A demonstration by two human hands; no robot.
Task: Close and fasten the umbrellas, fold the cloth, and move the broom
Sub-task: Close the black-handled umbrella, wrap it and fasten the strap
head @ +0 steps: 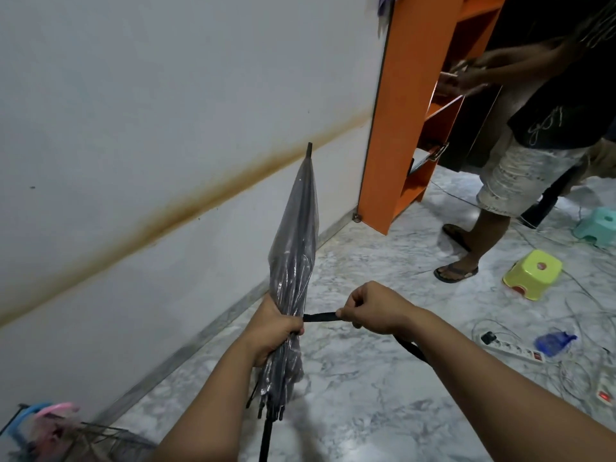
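Note:
A closed grey see-through umbrella (295,248) points up and away from me, its black tip near the wall. My left hand (271,326) grips the gathered canopy around its middle. My right hand (370,308) pinches the umbrella's black fastening strap (320,317) and holds it stretched out to the right of the canopy. The black shaft runs down out of the bottom of the view. A second black strap or cord hangs below my right wrist.
A white stained wall is on the left. An orange shelf unit (403,108) stands ahead, with another person (520,155) beside it. A yellow-green stool (531,273) and a teal stool (596,225) sit on the marble floor, with a power strip (513,350), cables and a blue bag at right. Pink and blue items lie bottom left.

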